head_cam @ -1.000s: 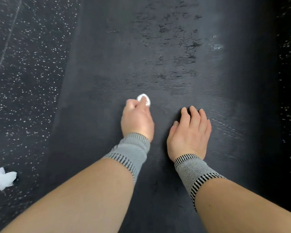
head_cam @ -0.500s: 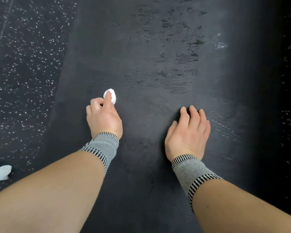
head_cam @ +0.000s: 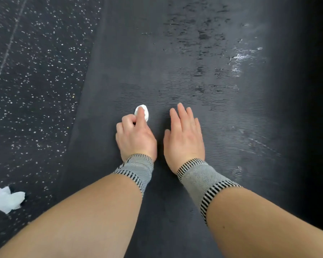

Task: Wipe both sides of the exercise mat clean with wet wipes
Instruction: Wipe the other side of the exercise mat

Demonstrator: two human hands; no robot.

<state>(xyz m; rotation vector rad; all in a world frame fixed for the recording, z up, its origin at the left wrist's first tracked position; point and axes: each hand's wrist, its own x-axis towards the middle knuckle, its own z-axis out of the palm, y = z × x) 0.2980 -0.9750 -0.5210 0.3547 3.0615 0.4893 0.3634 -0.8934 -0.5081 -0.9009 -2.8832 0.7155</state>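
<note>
A dark grey exercise mat (head_cam: 175, 62) with a wavy ribbed surface runs away from me down the middle of the view. Wet streaks darken its far centre and glisten at the right. My left hand (head_cam: 135, 135) presses a small balled white wet wipe (head_cam: 145, 110) onto the mat under its fingertips, with the other fingers curled. My right hand (head_cam: 185, 136) lies flat on the mat just to the right, fingers together and holding nothing. Both wrists wear grey striped knitted bands.
Black speckled rubber floor (head_cam: 35, 71) lies to the left of the mat, with a pale seam line running across it. A crumpled white wipe (head_cam: 7, 201) lies on that floor at the lower left. The mat's right side falls into dark shadow.
My left hand swept the wipe left toward the mat's edge, then came back right beside the right hand. The right hand stayed planted flat on the mat.
</note>
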